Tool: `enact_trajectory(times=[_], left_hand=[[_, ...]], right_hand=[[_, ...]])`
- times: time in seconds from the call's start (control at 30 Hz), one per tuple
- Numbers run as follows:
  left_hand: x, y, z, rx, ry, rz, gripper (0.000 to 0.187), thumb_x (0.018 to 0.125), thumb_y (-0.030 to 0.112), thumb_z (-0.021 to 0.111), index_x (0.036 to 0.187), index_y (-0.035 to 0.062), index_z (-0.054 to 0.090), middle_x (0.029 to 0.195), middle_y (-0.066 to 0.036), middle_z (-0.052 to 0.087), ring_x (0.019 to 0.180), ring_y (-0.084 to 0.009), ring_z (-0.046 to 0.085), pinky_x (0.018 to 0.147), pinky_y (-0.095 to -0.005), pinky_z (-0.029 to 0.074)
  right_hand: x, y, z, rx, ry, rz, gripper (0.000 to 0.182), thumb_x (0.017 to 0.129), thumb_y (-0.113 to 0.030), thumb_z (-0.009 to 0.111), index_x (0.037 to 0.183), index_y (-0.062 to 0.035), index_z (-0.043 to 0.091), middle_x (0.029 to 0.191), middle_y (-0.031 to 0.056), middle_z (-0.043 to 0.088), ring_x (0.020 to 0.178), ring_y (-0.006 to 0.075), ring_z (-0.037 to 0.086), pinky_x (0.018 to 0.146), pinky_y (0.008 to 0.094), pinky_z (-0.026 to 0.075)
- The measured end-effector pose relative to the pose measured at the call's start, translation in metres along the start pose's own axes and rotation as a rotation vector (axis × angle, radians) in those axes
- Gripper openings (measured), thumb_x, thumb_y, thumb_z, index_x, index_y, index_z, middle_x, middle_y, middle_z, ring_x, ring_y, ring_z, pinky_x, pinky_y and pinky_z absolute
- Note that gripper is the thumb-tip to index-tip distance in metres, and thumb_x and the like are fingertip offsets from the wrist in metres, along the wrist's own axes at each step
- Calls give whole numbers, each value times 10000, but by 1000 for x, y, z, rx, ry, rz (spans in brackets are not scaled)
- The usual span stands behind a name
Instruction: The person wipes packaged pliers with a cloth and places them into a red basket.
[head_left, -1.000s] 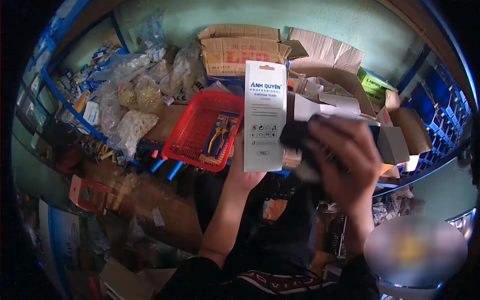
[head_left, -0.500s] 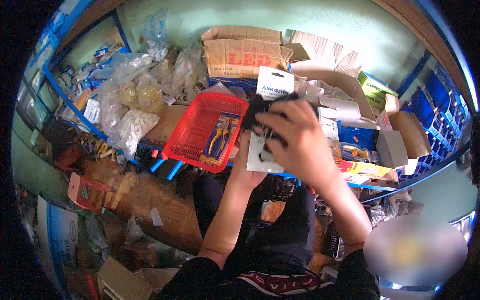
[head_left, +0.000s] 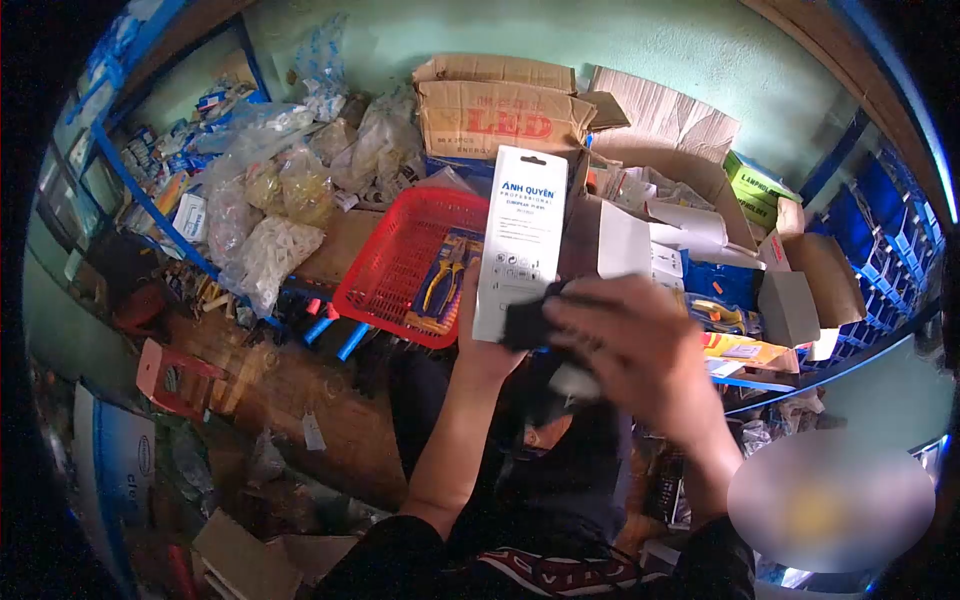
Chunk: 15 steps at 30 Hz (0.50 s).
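A white printed pack card, lettered "ANH QUYEN PROFESSIONAL", stands upright in my left hand, which is closed round its lower end. Its printed side faces me; what is on the far side is hidden. My right hand, smeared by motion, grips a bunched black cloth at the card's lower right corner. Just left of the card sits a red plastic basket. Carded pliers with blue and yellow handles lie inside it.
Clear plastic bags pile up on the shelf at left. Behind stands a cardboard LED box. To the right, an open box holds more packed tools, near a green lampholder box. Blue shelf bars edge the left side.
The black cloth and my right hand have moved down and right off the card's upper part, so its printing now shows. The card has shifted slightly left.
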<state>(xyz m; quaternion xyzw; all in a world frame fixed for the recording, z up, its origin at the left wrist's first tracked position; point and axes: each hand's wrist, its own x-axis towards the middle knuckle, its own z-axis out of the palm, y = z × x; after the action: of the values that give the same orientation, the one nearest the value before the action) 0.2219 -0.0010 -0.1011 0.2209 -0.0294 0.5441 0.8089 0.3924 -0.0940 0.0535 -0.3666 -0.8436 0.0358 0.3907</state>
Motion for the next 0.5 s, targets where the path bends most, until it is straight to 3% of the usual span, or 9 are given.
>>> enact_trajectory(times=[0.1,0.17,0.2,0.27,0.33,0.37,0.43,0.5], left_hand=[[2,-10,18,-186,-221,58,703,1063,601,355,1488,61,505,1319,-177,658,1180,-314,666,1007,-477,542],[-9,-16,14,-60,33,67,648,1090,526,343,1528,63,459,1408,-170,608,1284,-324,607,1073,-478,505],[-9,-17,13,49,8,64,660,1071,545,372,1546,93,448,1473,-150,565,1340,-327,567,1097,-493,486],[-9,-18,20,156,-21,55,677,1051,565,401,1564,124,437,1539,-130,522,1396,-329,526,1121,-507,466],[-12,-18,38,131,203,-20,649,1102,527,330,1588,101,382,1554,-150,499,1399,-284,532,1131,-462,473],[-12,-18,35,131,200,-14,649,1102,527,330,1588,101,382,1554,-150,499,1399,-284,532,1131,-462,473],[-15,-19,24,-68,-94,118,619,1111,511,327,1581,113,388,1531,-138,515,1392,-274,536,1151,-462,460],[-20,-15,17,-83,-136,144,593,1120,480,322,1559,92,414,1495,-147,539,1365,-286,556,1143,-466,474]], right_hand=[[24,13,-12,-207,275,-36,349,793,-24,811,1137,-70,774,1131,137,719,1015,311,692,871,393,580],[39,19,-10,-235,394,-20,331,806,-37,822,1133,-68,774,1125,145,720,1011,320,691,873,395,574],[44,23,-5,-287,400,-29,308,818,-42,821,1121,-55,771,1112,141,724,998,324,694,889,402,567],[41,28,15,-230,258,38,346,839,-139,823,1170,-60,757,1213,174,695,1144,364,639,1005,450,513],[33,23,33,-249,107,43,443,850,-204,811,1268,-89,722,1381,193,613,1312,418,524,1120,500,436],[28,15,38,-250,93,55,480,824,-153,791,1294,-99,708,1424,182,583,1339,422,497,1132,505,423],[14,13,44,-207,-17,4,501,787,-101,762,1286,-102,715,1433,173,577,1348,416,492,1135,507,421],[0,9,49,-152,-106,-53,530,754,-56,732,1282,-102,718,1438,161,575,1344,407,500,1136,503,423]])
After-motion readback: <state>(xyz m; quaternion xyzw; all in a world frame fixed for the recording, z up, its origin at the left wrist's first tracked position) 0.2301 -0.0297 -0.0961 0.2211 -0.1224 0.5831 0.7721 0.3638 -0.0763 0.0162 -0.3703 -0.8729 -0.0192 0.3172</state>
